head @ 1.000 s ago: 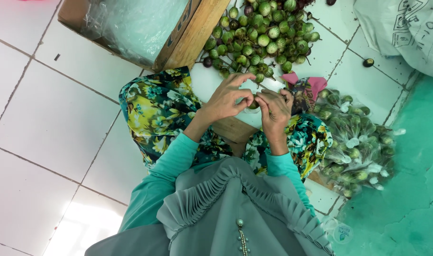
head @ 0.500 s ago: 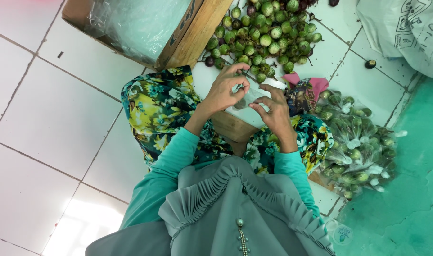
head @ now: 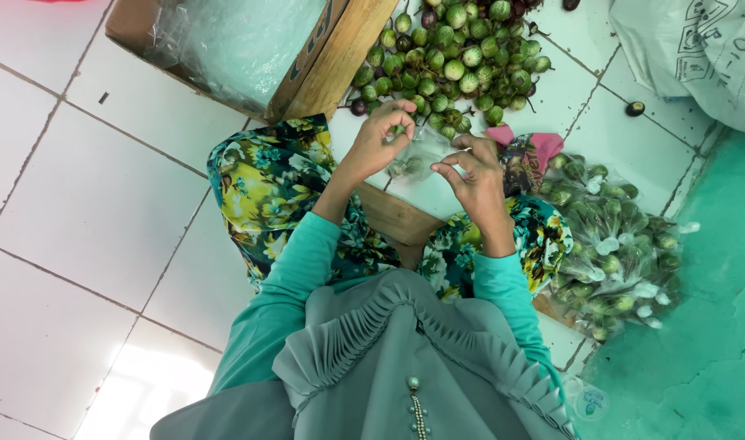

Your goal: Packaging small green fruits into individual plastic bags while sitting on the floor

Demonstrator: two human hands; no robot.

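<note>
Seen from above: left hand (head: 378, 140) pinching one small green eggplant (head: 398, 129), right hand (head: 473, 175) gripping a clear plastic bag (head: 417, 156) between them. Loose eggplant pile (head: 454, 61) at twelve o'clock, filled bags (head: 613, 253) at three. Best kept wide-mouthed.

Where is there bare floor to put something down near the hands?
Bare white tiles lie left of the floral skirt, below the cardboard box. It is crowded ahead of the hands by the loose green fruit pile, and on the right by the filled bags.
</note>
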